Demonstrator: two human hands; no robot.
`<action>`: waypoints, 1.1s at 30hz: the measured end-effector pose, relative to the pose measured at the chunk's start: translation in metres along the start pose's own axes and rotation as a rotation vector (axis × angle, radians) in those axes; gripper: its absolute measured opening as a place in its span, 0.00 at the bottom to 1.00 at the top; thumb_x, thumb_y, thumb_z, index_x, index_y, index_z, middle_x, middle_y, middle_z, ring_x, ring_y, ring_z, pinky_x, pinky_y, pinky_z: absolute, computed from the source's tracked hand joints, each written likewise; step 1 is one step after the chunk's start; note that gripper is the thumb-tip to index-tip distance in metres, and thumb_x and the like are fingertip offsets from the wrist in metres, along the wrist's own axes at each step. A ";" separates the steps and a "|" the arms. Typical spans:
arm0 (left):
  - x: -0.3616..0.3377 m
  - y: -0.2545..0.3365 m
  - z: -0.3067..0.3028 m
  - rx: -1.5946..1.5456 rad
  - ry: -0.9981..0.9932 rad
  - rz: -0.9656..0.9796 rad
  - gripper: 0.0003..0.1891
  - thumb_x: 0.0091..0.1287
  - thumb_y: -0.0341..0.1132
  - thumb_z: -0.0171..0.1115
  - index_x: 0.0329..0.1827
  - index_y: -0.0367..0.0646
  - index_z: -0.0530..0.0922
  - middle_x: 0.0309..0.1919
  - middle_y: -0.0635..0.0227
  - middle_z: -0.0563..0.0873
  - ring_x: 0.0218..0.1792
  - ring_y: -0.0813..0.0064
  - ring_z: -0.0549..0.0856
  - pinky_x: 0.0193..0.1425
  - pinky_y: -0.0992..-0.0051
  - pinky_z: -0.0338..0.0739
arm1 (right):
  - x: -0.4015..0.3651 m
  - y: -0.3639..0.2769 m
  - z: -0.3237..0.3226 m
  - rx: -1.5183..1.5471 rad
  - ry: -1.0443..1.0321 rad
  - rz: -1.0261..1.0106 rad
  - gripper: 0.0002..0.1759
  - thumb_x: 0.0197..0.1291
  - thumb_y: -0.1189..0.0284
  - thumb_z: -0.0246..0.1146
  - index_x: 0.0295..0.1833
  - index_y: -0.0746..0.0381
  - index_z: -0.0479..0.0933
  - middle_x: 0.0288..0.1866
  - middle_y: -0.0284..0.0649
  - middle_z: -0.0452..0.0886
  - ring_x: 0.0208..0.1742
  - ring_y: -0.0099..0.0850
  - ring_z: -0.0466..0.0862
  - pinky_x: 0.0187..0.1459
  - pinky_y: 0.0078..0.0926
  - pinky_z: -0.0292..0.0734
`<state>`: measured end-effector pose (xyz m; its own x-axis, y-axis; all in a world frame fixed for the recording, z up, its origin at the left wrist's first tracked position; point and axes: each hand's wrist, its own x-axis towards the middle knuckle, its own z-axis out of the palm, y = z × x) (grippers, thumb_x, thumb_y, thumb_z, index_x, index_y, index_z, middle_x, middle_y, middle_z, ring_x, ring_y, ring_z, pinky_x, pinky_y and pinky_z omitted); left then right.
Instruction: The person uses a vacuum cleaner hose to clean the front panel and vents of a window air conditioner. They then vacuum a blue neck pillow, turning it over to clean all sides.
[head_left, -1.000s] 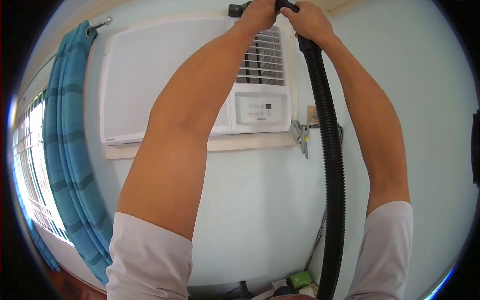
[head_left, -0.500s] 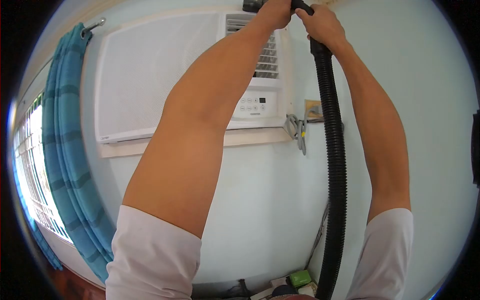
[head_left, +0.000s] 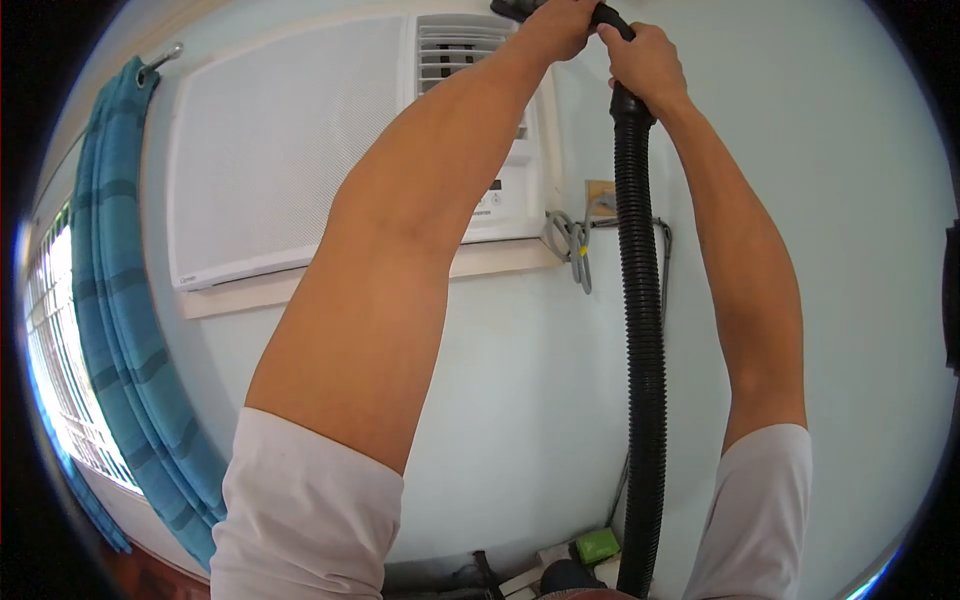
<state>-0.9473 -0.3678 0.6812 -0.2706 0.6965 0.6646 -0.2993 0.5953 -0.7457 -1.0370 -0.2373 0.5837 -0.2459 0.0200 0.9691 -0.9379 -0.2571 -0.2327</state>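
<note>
Nozzle [head_left: 514, 9] has shifted toward the aircon's [head_left: 270, 150] upper-right corner, now within reach; my left hand [head_left: 562, 28] and right hand [head_left: 648, 68] curl closed round the tube [head_left: 613, 20].

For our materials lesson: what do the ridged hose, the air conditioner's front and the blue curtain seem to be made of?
Ridged hose: probably plastic, black, slightly shiny, with even, moulded-looking ridges. Air conditioner's front: likely plastic, matt white; its fine dotting looks moulded, but painted metal is possible. Blue curtain: matt fabric, hanging in folds.
</note>
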 end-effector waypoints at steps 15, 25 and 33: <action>-0.061 0.102 -0.002 -0.023 -0.140 -0.106 0.19 0.71 0.32 0.65 0.61 0.42 0.71 0.55 0.51 0.81 0.59 0.47 0.82 0.62 0.53 0.78 | -0.100 0.038 -0.029 0.137 -0.145 0.140 0.27 0.72 0.53 0.64 0.51 0.72 0.80 0.25 0.40 0.80 0.23 0.28 0.84 0.29 0.30 0.82; -0.117 0.190 -0.028 -0.063 -0.178 -0.107 0.20 0.68 0.32 0.67 0.61 0.41 0.73 0.53 0.54 0.83 0.59 0.51 0.82 0.62 0.56 0.76 | -0.194 0.042 -0.071 0.155 -0.220 0.258 0.27 0.69 0.51 0.63 0.41 0.69 0.81 0.20 0.41 0.81 0.22 0.32 0.85 0.32 0.36 0.81; -0.133 0.224 -0.014 -0.198 -0.147 -0.181 0.30 0.71 0.38 0.67 0.73 0.37 0.69 0.68 0.47 0.77 0.69 0.46 0.77 0.74 0.51 0.70 | -0.219 0.072 -0.110 -0.051 -0.210 0.302 0.29 0.70 0.49 0.63 0.53 0.68 0.83 0.24 0.41 0.83 0.24 0.34 0.87 0.35 0.35 0.82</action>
<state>-0.9661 -0.3216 0.4252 -0.3628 0.5149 0.7767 -0.1749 0.7811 -0.5995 -1.0774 -0.1538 0.3458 -0.4634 -0.2494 0.8503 -0.8429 -0.1722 -0.5098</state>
